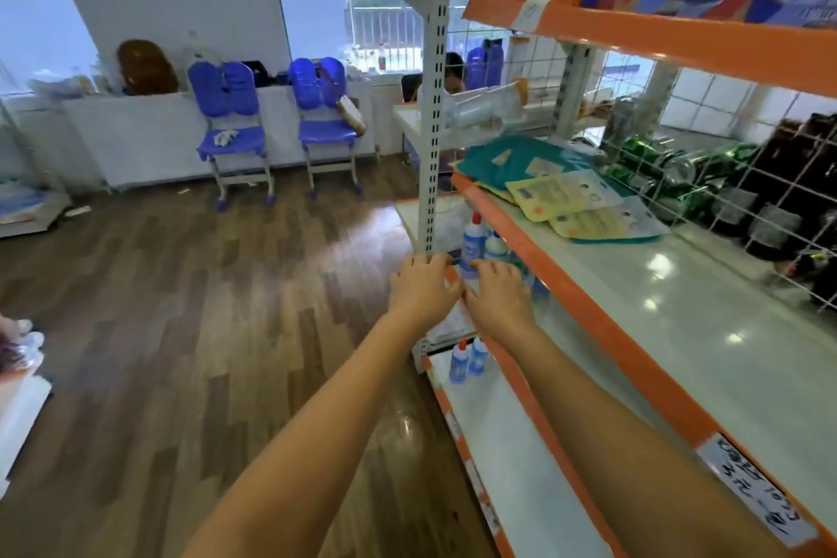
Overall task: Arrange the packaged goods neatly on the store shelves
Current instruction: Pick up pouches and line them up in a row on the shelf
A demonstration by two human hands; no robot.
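Head view, hands: the left hand (423,285) and the right hand (498,295) are reaching side by side to the end of the lower middle shelf (453,274), thumbs nearly meeting.
Head view, grip, left: the fingers are curling over the shelf's orange lip by the white upright post (435,104); whether they are closing on a package or only on the edge cannot be told.
Head view, grip, right: the fingers are bending loosely down among the bottles; no bottle is plainly being clasped, so the hold cannot be told.
Head view, goods at the grip: the white glue bottles with blue labels (473,245) are standing upright just beyond the fingertips, bunched at the shelf's end.
Head view, goods below the grip: two more glue bottles (466,360) are standing alone on the bottom shelf (521,489), under the wrists.
Head view, goods above the grip: teal and yellow flat packets (566,199) are lying in a loose, overlapping heap on the wide shelf (724,331), up and to the right of the hands.
Head view, further up: a clear wrapped package (484,106) is lying askew.
Progress, as judged: the bottles are being gathered, so the work appears early to midway.
Remaining, as judged: the heap of packets is wanting squaring, the stray pair joining its group, and long stretches of shelf filling.
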